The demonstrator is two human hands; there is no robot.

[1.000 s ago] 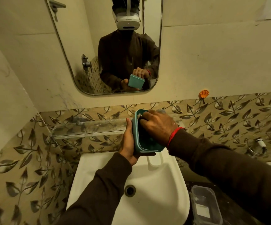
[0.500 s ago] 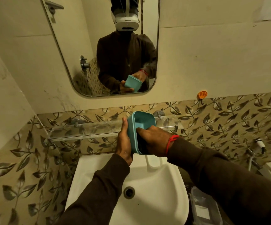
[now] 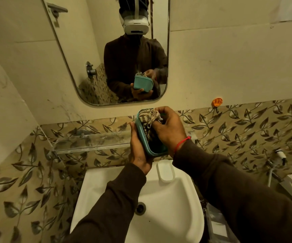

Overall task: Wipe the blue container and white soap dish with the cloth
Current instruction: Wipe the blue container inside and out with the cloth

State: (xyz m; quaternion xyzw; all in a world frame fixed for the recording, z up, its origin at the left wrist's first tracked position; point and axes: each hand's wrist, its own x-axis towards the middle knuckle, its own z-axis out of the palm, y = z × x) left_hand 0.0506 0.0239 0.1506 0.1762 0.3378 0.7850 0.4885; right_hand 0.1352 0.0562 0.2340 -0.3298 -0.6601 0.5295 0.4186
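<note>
Above the sink, my left hand [image 3: 138, 148] grips the blue container [image 3: 142, 135] by its left wall, with the opening tilted toward me. My right hand [image 3: 169, 128] is closed on a striped brown-and-cream cloth [image 3: 149, 117] that is bunched inside the container near its upper end. The white soap dish [image 3: 165, 171] lies on the sink's back rim, just below both hands and apart from them. The mirror shows the same container and hands from the other side.
A white sink [image 3: 168, 207] with a drain [image 3: 140, 208] is below. A glass shelf [image 3: 91, 141] runs along the tiled wall at left. An orange hook [image 3: 217, 102] is on the wall. A clear lidded box [image 3: 218, 225] and a spray hose [image 3: 280, 155] are at right.
The right hand has moved from the container's lower part up to its top end, and the striped cloth now shows in it. The container has risen a little.
</note>
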